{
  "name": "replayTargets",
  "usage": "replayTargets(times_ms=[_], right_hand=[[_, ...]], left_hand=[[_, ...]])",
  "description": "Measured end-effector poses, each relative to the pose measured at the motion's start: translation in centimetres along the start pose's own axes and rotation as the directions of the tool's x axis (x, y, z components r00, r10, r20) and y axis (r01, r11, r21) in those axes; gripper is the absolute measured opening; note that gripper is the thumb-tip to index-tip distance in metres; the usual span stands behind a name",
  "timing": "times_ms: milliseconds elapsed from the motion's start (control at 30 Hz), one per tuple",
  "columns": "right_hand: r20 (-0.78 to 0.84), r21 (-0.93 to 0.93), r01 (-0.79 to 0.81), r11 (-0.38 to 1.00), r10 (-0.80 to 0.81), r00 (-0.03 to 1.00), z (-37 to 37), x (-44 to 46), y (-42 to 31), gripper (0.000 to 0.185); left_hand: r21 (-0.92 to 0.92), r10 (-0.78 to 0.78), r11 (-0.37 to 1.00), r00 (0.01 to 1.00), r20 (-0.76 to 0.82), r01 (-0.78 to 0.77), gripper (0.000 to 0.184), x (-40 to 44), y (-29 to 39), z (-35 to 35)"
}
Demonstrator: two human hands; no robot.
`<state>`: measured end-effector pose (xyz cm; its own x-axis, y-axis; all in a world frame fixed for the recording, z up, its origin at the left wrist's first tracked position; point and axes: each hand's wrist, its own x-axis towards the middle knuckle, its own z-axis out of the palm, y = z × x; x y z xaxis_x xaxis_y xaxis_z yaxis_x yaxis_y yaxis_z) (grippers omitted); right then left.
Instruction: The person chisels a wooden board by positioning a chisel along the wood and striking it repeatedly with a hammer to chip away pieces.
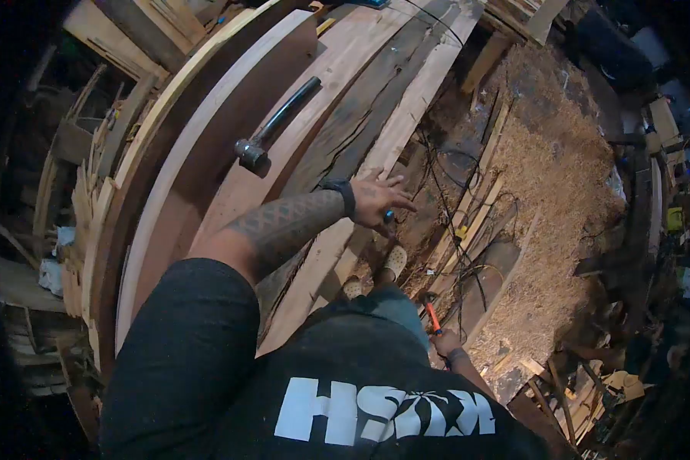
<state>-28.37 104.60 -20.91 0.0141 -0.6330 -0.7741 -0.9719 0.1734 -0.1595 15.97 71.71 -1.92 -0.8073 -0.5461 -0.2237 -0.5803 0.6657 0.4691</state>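
My left hand (376, 202) is spread over the edge of a long pale plank (418, 92), its fingers apart and nothing in them. It wears a ring and a dark wristband. Whether the palm touches the plank I cannot tell. Low by my side, my right hand (443, 343) is closed around the orange handle of a hammer (433, 316), whose dark head points away from me. A second hammer (264, 138), with a dark handle and a heavy head, lies on a reddish board (326, 88) left of my left hand.
Tall boards (180, 157) stand on edge at the left. Black cables (456, 230) tangle over thin wood strips (468, 222) on the floor. Wood shavings (548, 176) cover the ground to the right. Scrap timber (119, 38) is stacked at the upper left. My shoe (395, 263) shows beside the plank.
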Motion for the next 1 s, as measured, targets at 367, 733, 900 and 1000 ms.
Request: replayTargets(times_ms=[367,733,900,1000], right_hand=[[0.160,0.564,-0.267,0.781,0.214,0.964,-3.1,-0.4,0.4,0.026],[0.340,0.555,-0.399,0.730,0.239,0.910,-3.1,3.9,2.4,0.028],[0.139,0.240,-0.068,0.969,0.035,0.990,-2.3,6.9,4.7,0.031],[0.202,0.008,-0.155,0.988,0.150,0.968,-3.5,7.7,4.4,0.040]], left_hand=[[0.203,-0.006,0.979,0.989,-0.146,0.036,0.064,1.3,0.7,1.7],[0.116,0.173,0.984,0.904,-0.390,-0.138,0.037,1.7,-3.5,8.1],[-0.110,-0.200,0.978,0.943,-0.264,0.177,0.035,-3.4,0.9,-1.9],[-0.287,-0.250,0.951,0.837,-0.487,0.117,0.036,-6.5,0.6,-3.5]])
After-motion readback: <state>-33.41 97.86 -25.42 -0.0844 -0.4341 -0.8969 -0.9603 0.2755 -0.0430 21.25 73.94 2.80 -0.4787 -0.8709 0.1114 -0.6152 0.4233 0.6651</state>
